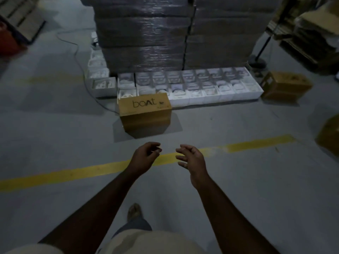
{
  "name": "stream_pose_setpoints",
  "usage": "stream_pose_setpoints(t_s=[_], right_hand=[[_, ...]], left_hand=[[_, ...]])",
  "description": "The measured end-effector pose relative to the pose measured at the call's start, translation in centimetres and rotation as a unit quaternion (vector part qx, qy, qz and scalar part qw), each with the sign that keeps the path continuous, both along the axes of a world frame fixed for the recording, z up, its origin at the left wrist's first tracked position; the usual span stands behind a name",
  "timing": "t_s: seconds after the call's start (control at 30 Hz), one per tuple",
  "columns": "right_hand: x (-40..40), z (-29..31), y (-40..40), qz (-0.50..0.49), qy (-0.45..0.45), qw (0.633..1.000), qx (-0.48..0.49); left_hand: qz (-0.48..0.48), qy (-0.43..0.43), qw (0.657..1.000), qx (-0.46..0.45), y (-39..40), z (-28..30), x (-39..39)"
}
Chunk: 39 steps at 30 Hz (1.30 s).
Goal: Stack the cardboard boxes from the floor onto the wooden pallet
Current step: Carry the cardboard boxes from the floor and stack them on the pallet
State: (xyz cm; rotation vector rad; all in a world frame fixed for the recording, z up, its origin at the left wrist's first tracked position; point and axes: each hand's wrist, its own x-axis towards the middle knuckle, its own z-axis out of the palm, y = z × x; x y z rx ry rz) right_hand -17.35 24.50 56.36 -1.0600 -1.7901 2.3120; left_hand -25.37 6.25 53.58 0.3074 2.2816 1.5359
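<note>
A: Head view, lower middle: what are the hands doing?

B: The left hand point(145, 154) and the right hand point(190, 160) are both held out over the grey floor point(238, 189), near each other but not touching. Fingers on each are loosely curled and spread, holding nothing.

A: And the box?

B: The cardboard box printed "boat" point(145, 110) sits on the floor at frame centre, just above the hands and apart from them. Its far edge is right against the row of white trays point(201, 88); whether they touch I cannot tell.

A: Other boxes?

B: A second cardboard box point(286, 85) stands at mid right, just beside the right end of the white trays. A third cardboard box point(328, 136) is cut off by the right edge of the frame, blurred.

A: What bounds the room to move?

B: The tall stretch-wrapped stack point(165, 33) fills the upper centre, behind the trays. A yellow floor line point(73, 173) runs from the left edge up to the right, passing under the hands. Open floor lies on both sides of the "boat" box and across the lower frame. A cable point(78, 57) trails along the floor at upper left. One shoe point(134, 211) shows at lower centre.
</note>
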Motion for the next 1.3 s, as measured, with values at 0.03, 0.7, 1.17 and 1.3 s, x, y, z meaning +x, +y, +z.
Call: stream_pose_setpoints(t_s=[0.03, 0.7, 1.17, 1.3], right_hand=[[-2.3, -0.2, -1.6, 0.002, -0.004, 1.000, -0.002], [-43.2, -8.8, -7.7, -0.027, -0.068, 0.995, -0.074], [-73.5, -31.8, -4.1, -0.048, -0.250, 0.962, -0.098], [-79.1, -41.8, -7.5, 0.144, -0.240, 0.954, -0.102]], left_hand=[[0.004, -0.003, 1.000, -0.003, -1.7, -0.5, -2.2], [-0.013, -0.042, 0.996, -0.084, -5.7, -6.0, -44.2], [-0.120, -0.161, 0.955, -0.218, 1.2, -24.7, -78.3], [-0.164, -0.140, 0.933, -0.288, 2.1, -35.1, -86.1]])
